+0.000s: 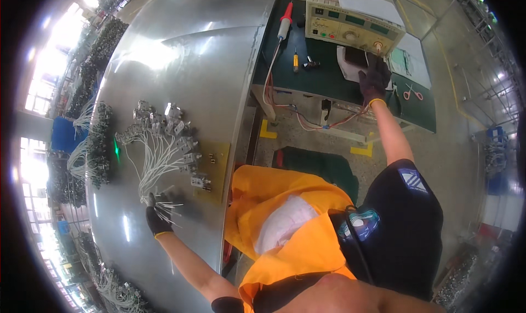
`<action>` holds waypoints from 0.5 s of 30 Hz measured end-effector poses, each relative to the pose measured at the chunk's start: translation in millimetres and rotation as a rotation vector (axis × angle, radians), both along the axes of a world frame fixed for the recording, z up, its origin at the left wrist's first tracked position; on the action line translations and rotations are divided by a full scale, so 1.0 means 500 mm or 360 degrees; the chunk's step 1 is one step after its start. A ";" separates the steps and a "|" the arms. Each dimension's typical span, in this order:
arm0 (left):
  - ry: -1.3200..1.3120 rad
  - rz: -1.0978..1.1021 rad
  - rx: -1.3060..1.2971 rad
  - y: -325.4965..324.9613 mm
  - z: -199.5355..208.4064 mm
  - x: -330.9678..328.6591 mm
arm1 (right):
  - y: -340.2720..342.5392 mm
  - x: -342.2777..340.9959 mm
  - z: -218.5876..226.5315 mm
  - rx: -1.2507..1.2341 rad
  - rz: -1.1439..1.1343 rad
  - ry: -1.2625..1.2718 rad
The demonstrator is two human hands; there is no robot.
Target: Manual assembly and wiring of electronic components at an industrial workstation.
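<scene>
My left hand (158,218), in a dark glove, is closed around a bundle of white wires (156,168) near their loose ends. The wires fan out over the metal table to a cluster of small metal parts (174,127), which lie in a curved group. My right hand (375,81), also gloved, reaches to the lower right front of a beige test instrument (355,23). Its fingertips are at a round terminal (378,46); the dark glove hides how the fingers are bent. Beneath that hand is a pale pad with a dark top (350,65).
A red-and-grey probe (285,21), a yellow-handled screwdriver (296,61), scissors (412,92) and pliers (396,98) lie on the green bench (323,81). Reddish cables (309,125) hang below its edge. A yellowish board (218,173) lies by the metal table's right edge.
</scene>
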State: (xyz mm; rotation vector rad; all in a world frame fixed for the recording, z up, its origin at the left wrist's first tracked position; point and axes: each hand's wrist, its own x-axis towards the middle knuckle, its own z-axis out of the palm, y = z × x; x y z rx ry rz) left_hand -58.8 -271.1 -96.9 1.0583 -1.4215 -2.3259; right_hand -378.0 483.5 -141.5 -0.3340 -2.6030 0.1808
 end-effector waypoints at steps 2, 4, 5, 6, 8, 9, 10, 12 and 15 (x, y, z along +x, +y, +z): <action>0.0266 -0.0109 0.0166 -0.016 -0.007 0.002 | 0.024 -0.008 -0.021 0.0036 -0.0011 -0.0027; 0.0437 0.0035 0.0156 0.026 -0.018 -0.003 | 0.036 -0.006 -0.021 -0.0038 -0.0180 -0.0020; 0.0374 0.0122 0.0076 0.041 -0.014 -0.009 | 0.041 -0.010 -0.019 -0.0036 -0.0178 -0.0024; 0.0312 0.0208 -0.0006 0.056 -0.009 -0.015 | 0.045 -0.016 -0.015 0.0023 -0.0204 -0.0018; 0.0339 0.0079 0.0114 0.096 0.036 -0.030 | 0.055 -0.019 -0.007 0.0078 -0.0249 -0.0017; 0.0375 -0.0039 0.0228 0.110 0.060 -0.038 | 0.054 -0.024 -0.001 0.0069 -0.0208 -0.0004; 0.0378 -0.0049 0.0219 0.110 0.065 -0.040 | 0.054 -0.028 0.002 0.0060 -0.0169 0.0011; 0.0175 0.0155 -0.0088 0.107 0.067 -0.036 | 0.055 -0.034 -0.012 0.0027 -0.0152 0.0040; 0.0296 0.0097 -0.0004 0.127 0.070 -0.070 | 0.047 -0.013 -0.011 0.0006 -0.0047 0.0147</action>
